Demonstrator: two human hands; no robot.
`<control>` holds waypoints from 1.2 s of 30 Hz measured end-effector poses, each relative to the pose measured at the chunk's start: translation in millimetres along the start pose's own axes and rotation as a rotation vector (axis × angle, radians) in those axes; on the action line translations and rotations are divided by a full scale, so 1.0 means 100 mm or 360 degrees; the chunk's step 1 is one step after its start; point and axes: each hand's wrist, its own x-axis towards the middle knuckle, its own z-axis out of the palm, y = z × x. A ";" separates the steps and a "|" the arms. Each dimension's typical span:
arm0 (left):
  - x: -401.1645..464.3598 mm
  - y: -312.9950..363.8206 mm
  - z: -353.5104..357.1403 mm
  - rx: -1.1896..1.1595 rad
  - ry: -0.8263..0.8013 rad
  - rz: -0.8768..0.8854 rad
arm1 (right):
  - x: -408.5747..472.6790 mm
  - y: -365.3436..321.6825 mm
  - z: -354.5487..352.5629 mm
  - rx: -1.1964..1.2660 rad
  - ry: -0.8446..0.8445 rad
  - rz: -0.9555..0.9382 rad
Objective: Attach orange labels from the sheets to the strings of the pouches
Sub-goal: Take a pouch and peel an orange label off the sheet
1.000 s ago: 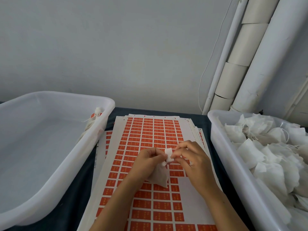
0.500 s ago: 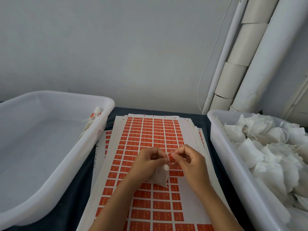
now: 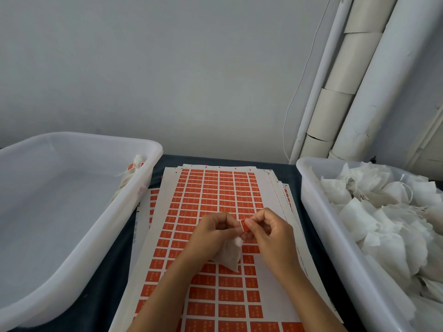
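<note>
A stack of white sheets [image 3: 215, 188] printed with rows of orange labels lies on the dark table between two tubs. Above it my left hand [image 3: 213, 232] holds a small white pouch [image 3: 230, 256], which hangs below my fingers. My right hand [image 3: 268, 232] pinches an orange label [image 3: 244, 225] between thumb and forefinger, right against my left fingertips at the pouch's top. The pouch's string is hidden between my fingers.
A translucent white tub [image 3: 79, 236] on the left holds one labelled pouch [image 3: 134, 171] against its right wall. Another tub [image 3: 335, 236] on the right is heaped with white pouches [image 3: 388, 219]. White pipes [image 3: 354, 87] run up the wall behind.
The white backing piece seen between my fingers a second ago is gone. An orange label now shows in my right fingertips, and both hands sit slightly higher over the sheet.
</note>
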 end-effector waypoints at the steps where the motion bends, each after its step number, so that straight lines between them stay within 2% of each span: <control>1: 0.00 0.00 0.00 -0.0008 -0.0001 -0.0005 | 0.00 0.00 0.00 -0.0005 0.0007 -0.0003; 9: -0.02 0.00 0.04 -0.0074 0.0000 0.0021 | 0.01 -0.02 0.00 -0.0062 0.0034 -0.0066; 15: 0.00 -0.03 0.09 0.0026 0.0059 0.0030 | 0.01 -0.01 0.01 -0.0128 0.0003 -0.0136; 20: 0.01 -0.04 0.08 0.0051 0.0135 0.0014 | -0.03 -0.02 0.04 -0.0387 -0.0038 -0.0252; 23: 0.01 -0.07 0.07 0.0080 0.0159 0.0013 | 0.00 -0.02 0.01 -0.0510 -0.0074 -0.0200; 28: 0.02 -0.10 0.05 0.0057 0.0032 0.0063 | 0.02 0.05 0.06 -0.0105 -0.0293 -0.0018; 36: 0.03 -0.11 0.04 -0.0033 -0.0002 0.0088 | 0.05 0.11 0.07 -0.0200 -0.0253 -0.0204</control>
